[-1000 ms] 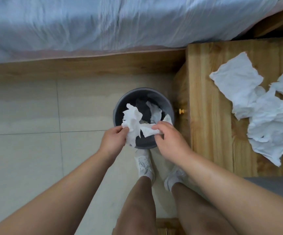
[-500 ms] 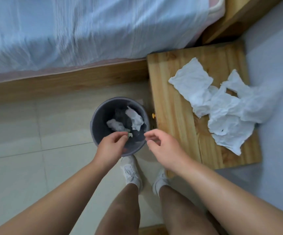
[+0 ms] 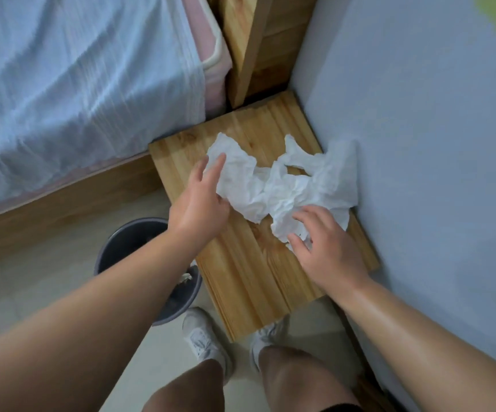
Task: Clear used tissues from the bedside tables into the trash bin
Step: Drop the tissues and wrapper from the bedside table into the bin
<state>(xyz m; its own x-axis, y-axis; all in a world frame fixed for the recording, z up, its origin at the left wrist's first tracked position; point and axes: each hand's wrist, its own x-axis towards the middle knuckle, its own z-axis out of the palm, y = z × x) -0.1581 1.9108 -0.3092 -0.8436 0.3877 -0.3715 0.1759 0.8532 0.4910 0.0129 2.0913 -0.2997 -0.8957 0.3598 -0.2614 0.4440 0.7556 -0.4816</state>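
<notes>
Both hands have left the trash bin [image 3: 113,251], where a scrap of white tissue shows inside. They now reach over the wooden bedside worktop [image 3: 241,281] to the crumpled tissues [image 3: 282,185] spread across its far half, the furthest touching the wall [image 3: 419,173]. The left hand [image 3: 199,209] lies on the pile's left edge, its grip spread, fingers straight. The right hand [image 3: 327,248] rests on the nearest tissue, its grip also spread, fingers lightly bent and closed on nothing yet. One load seems binned and the next gathering is starting. The worktop sits in the corner between the blue-sheeted bed [image 3: 77,84], the wooden headboard [image 3: 249,46] and the wall. The bin stands on the tiled floor [image 3: 32,286] just beside it.
</notes>
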